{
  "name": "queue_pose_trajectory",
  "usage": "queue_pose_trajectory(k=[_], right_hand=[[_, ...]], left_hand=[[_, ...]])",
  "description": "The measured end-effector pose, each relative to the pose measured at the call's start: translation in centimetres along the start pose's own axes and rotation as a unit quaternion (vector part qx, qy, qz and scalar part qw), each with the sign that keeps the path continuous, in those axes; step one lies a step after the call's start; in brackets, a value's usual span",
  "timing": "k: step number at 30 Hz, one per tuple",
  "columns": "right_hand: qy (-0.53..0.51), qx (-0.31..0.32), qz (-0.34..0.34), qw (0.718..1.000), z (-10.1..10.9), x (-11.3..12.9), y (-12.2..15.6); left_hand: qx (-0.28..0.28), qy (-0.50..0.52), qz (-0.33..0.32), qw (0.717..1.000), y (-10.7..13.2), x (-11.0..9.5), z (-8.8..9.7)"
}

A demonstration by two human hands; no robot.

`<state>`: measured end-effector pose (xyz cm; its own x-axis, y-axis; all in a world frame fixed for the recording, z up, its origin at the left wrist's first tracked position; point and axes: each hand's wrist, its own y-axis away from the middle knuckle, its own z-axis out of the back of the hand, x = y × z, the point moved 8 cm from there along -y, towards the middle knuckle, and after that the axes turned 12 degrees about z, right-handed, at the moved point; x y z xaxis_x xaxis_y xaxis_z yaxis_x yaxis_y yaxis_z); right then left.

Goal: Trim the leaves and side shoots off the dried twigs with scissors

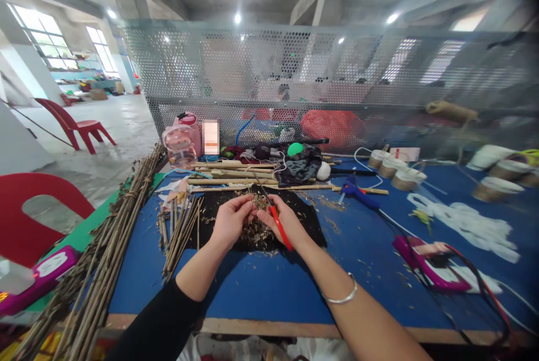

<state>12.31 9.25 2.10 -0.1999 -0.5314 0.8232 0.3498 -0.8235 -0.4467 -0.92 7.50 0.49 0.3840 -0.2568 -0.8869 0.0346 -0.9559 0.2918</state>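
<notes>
My left hand (229,218) is closed in a pinch on a small clump of dried plant material (260,201). My right hand (290,219) grips red-handled scissors (281,229), their blades pointing up and away, while its fingertips also touch the clump. Beneath both hands, a pile of dry plant bits (256,237) lies on a black cloth (309,220). Left of the cloth rests a loose bunch of thin cut stalks (180,237). How the fingers meet around the clump is partly hidden.
Long dried stalks (122,237) lie along the table's left side. Behind the cloth are wooden sticks (236,173) and a pink bottle (189,125). A blue glue gun (357,191), a purple device with cables (433,265) and white-rimmed pots (408,177) stand to the right. Perforated mesh (227,69) closes the back.
</notes>
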Motion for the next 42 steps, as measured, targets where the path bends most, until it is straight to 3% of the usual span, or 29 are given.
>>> queue_pose_trajectory(k=[5, 14, 18, 25, 31, 42], right_hand=[[0.039, 0.046, 0.019, 0.998, -0.3, 0.6, 0.2], [0.114, 0.011, 0.04, 0.993, 0.0, 1.3, 0.1], [0.118, -0.006, 0.055, 0.991, 0.1, 1.7, 0.1], [0.079, 0.005, 0.078, 0.994, -0.3, 2.3, 0.1], [0.132, -0.017, 0.068, 0.989, 0.4, 2.2, 0.2], [0.137, 0.008, 0.046, 0.99, 0.1, 2.2, 0.1]], left_hand=[[0.027, -0.023, -0.004, 0.999, 0.1, -0.3, -0.3], [0.025, -0.163, -0.078, 0.983, 0.2, -0.3, -0.8], [0.021, -0.162, -0.088, 0.983, 0.4, -0.5, -0.8], [0.062, -0.124, -0.069, 0.988, 0.1, 0.8, -1.5], [0.036, -0.155, -0.106, 0.982, 0.3, -0.1, -1.2], [-0.009, -0.151, -0.1, 0.983, 0.0, -0.3, -0.1]])
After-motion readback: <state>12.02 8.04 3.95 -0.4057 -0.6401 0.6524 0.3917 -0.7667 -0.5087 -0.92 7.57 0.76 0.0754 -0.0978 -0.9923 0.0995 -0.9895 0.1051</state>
